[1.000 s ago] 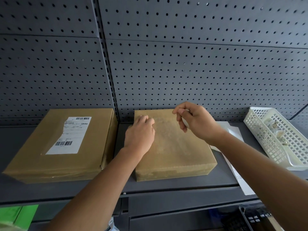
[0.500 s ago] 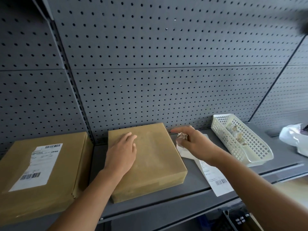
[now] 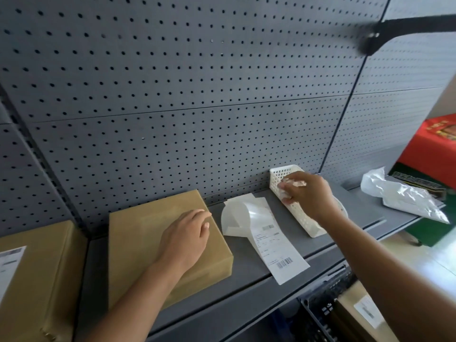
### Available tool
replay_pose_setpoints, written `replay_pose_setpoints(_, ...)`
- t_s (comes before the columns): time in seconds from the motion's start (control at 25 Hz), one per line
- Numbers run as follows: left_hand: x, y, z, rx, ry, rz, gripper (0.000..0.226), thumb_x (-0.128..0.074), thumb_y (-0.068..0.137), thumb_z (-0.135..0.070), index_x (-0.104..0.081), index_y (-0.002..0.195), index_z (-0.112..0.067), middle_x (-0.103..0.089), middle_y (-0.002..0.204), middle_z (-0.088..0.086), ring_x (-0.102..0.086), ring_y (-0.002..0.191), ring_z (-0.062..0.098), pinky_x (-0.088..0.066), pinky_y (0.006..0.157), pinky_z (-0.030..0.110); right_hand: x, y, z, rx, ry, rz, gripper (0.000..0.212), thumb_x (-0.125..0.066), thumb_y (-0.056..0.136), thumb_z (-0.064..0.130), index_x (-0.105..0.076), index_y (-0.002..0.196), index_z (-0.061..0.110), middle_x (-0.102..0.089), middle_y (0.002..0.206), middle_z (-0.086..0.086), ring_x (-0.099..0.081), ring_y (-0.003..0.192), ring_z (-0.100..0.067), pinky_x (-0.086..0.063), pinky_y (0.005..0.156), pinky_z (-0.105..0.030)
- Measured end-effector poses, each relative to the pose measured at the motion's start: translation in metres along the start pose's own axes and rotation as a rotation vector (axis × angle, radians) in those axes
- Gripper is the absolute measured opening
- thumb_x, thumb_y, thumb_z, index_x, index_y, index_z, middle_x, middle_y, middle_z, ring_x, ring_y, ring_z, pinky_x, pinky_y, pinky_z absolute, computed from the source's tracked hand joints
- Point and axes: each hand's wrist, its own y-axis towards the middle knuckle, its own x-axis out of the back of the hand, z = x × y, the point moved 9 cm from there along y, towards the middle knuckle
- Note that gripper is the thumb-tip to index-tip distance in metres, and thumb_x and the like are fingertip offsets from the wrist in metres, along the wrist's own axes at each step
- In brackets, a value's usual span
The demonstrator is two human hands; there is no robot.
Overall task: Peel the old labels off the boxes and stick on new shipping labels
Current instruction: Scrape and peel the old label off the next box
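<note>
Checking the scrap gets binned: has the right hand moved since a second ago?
Yes. The right hand, pinching a crumpled scrap, has gone rightward from above the plain box to the white basket.

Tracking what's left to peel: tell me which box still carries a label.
The far-left box, with a white label on its top. The other box, under the left hand, shows bare cardboard.

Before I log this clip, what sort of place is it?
Probably a stockroom or packing area: a grey metal shelf with a pegboard back, plain cardboard boxes standing on it, and a strip of printed shipping labels lying beside them.
</note>
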Motion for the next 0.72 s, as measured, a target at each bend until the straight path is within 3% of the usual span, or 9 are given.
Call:
replay_pose_setpoints(0.12,-0.01,0.008,-0.022,-0.02,-0.034,0.01,0.033,-0.044,0.103,-0.028,-0.058,0.133,-0.03,-0.056,0.136,-0.018,-0.048,0.128,0.004,-0.045,0.099,0.027,0.043,0.023,-0.028,0.01,-0.169,-0.077,0.03,-0.063,0.095,0.029,-0.067,0.122,0.018,-0.062,0.116,-0.002,-0.073,0.075,-0.009,-0.058,0.071,-0.025)
replay_pose_setpoints(0.2,-0.019,0.014,-0.031,-0.03,-0.053,0.029,0.032,-0.045,0.103,-0.027,-0.059,0.132,-0.029,-0.056,0.135,-0.019,-0.051,0.124,0.005,-0.047,0.097,0.028,0.063,0.036,-0.047,-0.006,-0.205,-0.085,0.03,-0.055,0.099,0.021,-0.065,0.127,0.02,-0.056,0.122,-0.002,-0.071,0.084,-0.01,-0.056,0.075,-0.025)
replay_pose_setpoints(0.32,-0.034,0.024,-0.041,-0.046,-0.095,0.055,0.032,-0.048,0.102,-0.024,-0.061,0.131,-0.026,-0.058,0.133,-0.016,-0.054,0.12,0.007,-0.048,0.096,0.03,0.083,0.052,-0.071,-0.04,-0.175,-0.086,0.034,-0.055,0.095,0.004,-0.067,0.123,0.018,-0.068,0.107,-0.003,-0.073,0.079,-0.015,-0.054,0.068,-0.019)
replay_pose_setpoints(0.44,-0.047,0.032,-0.049,-0.056,-0.141,0.069,0.03,-0.052,0.1,-0.017,-0.064,0.127,-0.018,-0.062,0.129,-0.009,-0.056,0.121,0.013,-0.048,0.098,0.031,0.087,0.064,-0.086,-0.087,-0.204,-0.114,0.023,-0.064,0.093,0.01,-0.061,0.115,0.016,-0.066,0.092,0.004,-0.072,0.069,-0.015,-0.057,0.057,-0.024)
replay_pose_setpoints(0.56,-0.058,0.04,-0.054,-0.05,-0.164,0.075,0.029,-0.054,0.099,-0.014,-0.065,0.126,-0.016,-0.062,0.129,-0.008,-0.056,0.121,0.014,-0.048,0.099,0.031,0.077,0.084,-0.099,-0.068,-0.33,-0.105,0.007,-0.066,0.093,0.017,-0.065,0.098,0.012,-0.068,0.089,0.0,-0.07,0.062,-0.007,-0.045,0.041,-0.015)
replay_pose_setpoints(0.64,-0.064,0.043,-0.056,-0.043,-0.162,0.082,0.029,-0.053,0.1,-0.016,-0.064,0.127,-0.018,-0.061,0.13,-0.01,-0.056,0.121,0.012,-0.048,0.098,0.032,0.064,0.097,-0.107,-0.031,-0.393,-0.081,0.006,-0.066,0.093,0.016,-0.07,0.094,0.012,-0.07,0.09,-0.003,-0.07,0.062,-0.007,-0.048,0.043,-0.018)
replay_pose_setpoints(0.72,-0.069,0.046,-0.057,-0.036,-0.165,0.089,0.029,-0.053,0.1,-0.018,-0.064,0.127,-0.02,-0.061,0.13,-0.011,-0.056,0.121,0.011,-0.048,0.097,0.032,0.05,0.109,-0.117,-0.016,-0.464,-0.045,0.008,-0.064,0.093,0.013,-0.072,0.093,0.012,-0.07,0.093,-0.003,-0.07,0.068,-0.013,-0.056,0.056,-0.026)
